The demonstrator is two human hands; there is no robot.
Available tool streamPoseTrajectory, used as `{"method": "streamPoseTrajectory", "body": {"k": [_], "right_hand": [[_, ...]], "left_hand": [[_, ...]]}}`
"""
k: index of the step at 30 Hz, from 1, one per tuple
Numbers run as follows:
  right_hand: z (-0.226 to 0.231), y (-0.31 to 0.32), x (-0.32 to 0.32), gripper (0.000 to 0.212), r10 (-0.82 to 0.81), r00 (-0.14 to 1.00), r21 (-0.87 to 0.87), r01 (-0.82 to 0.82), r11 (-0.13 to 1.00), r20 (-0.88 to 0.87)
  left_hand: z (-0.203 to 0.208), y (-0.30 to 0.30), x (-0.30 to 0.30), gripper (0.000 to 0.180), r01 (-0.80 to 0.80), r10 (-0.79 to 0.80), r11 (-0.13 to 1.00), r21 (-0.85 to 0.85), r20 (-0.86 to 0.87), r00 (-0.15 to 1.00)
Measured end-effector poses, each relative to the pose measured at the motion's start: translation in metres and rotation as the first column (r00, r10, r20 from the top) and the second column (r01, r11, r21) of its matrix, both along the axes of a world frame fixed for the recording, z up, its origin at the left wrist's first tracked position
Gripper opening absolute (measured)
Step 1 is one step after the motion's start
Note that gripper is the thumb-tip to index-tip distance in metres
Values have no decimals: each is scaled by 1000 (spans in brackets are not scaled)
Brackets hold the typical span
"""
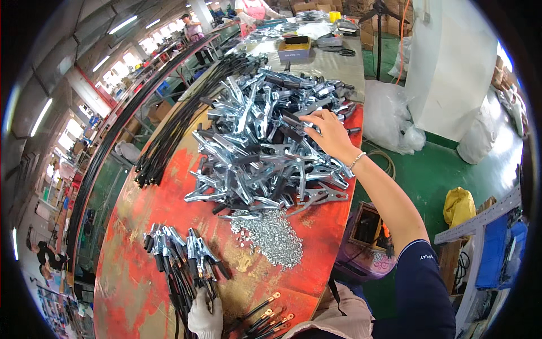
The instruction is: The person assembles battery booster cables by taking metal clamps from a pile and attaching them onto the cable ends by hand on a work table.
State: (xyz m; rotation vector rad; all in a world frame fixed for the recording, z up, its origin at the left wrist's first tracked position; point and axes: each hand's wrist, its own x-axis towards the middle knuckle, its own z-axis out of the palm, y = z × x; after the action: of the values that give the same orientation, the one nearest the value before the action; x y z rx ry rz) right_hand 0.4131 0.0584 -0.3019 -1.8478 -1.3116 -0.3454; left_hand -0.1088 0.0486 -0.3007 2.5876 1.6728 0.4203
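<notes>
A big heap of silvery metal spring clamps (pixel 243 141), some with black handle grips, covers the middle of the table. My bare right hand (pixel 327 133) reaches into its right side, its fingers closed at a black-gripped clamp (pixel 291 120). At the near left, my left hand (pixel 206 316) in a white glove is closed around black cables (pixel 179 288) just below their clamped ends. A bunch of clamps (pixel 183 248) fitted to these cables lies beyond the glove. Loose small nuts or washers (pixel 271 237) are spread in front of the heap.
Long black cables (pixel 186 121) lie along the table's left side. Cables with copper ring lugs (pixel 268 316) rest at the near edge. An open box (pixel 294 50) stands at the far end. Plastic bags (pixel 389 116) and a purple crate (pixel 361 265) stand right of the table.
</notes>
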Motion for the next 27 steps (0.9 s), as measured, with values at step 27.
{"method": "streamPoseTrajectory", "body": {"k": [27], "right_hand": [[45,-49,-83,46,571,-39,505,-517,691,-820]], "left_hand": [[-2,-14,-44,47,-15,-3,994,105,173,985]]}}
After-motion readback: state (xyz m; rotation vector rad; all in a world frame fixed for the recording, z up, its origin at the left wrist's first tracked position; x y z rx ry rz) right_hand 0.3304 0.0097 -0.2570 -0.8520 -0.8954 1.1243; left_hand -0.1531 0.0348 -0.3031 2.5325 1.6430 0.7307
